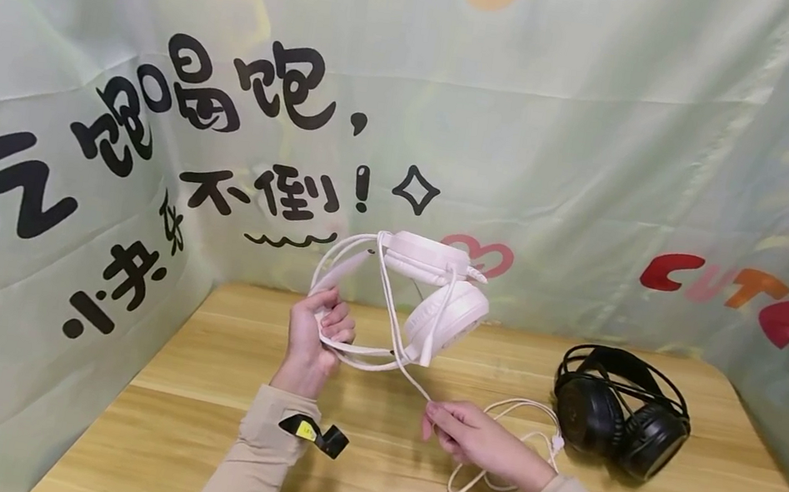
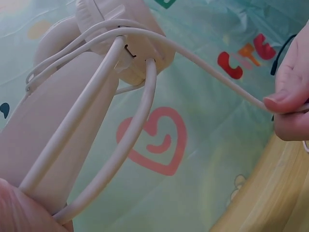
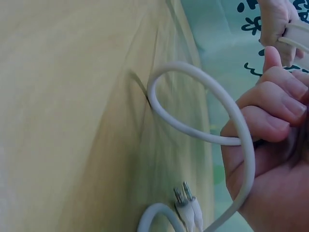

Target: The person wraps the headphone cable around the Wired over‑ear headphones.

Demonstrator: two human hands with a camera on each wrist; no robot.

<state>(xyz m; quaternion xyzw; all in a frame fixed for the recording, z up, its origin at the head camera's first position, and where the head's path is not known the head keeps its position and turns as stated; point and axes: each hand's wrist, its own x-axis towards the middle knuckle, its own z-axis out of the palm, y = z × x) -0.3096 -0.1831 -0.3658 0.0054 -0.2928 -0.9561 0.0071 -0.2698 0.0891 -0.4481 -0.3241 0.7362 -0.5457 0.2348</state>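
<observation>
A white headset hangs in the air above the wooden table. My left hand grips its headband; the band and an ear cup fill the left wrist view. The headset's white cable runs down from the headset. My right hand pinches that cable a short way below the headset. Beyond the right hand's fingers, the cable loops on the table and ends in two plugs.
A black headset lies on the table at the right, close to the cable's loop. Printed fabric walls enclose the table at the back and on both sides. Small black devices sit on both wrists.
</observation>
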